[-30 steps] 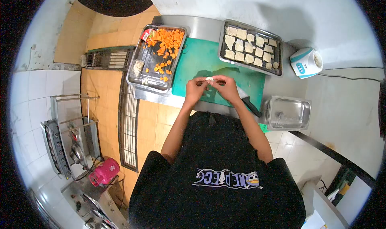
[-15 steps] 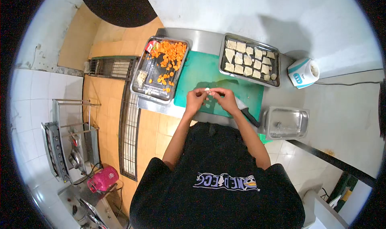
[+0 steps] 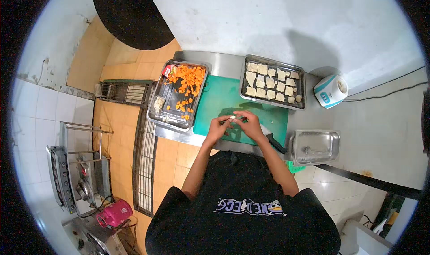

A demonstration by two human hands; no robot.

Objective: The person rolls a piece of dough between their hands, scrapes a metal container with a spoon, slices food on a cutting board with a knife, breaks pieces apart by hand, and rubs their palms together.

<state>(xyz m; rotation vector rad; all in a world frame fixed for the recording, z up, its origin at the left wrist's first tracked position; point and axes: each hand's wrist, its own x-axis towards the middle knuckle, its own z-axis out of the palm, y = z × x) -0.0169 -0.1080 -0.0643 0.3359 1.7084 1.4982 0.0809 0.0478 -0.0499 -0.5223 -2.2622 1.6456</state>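
Note:
Over the green cutting board, my left hand and my right hand meet at the fingertips. Pinched between them is a small white piece that looks like a garlic clove. Both hands are closed on it, and the fingers partly cover it. Just right of my right hand lies a knife, its black handle toward me and its blade partly hidden by my wrist. To the left, a metal tray carries sliced carrots, a red-and-white packet and a pale heap, perhaps garlic.
A second tray at the back right holds rows of pale flat squares. Farther right stand a white-and-blue appliance with a cord and a steel container. Floor grates, a stove and a pink gas cylinder are at left.
The camera view has tilted up, so the table sits lower in the picture. My fingers have shifted slightly around the white clove, which stays between both hands.

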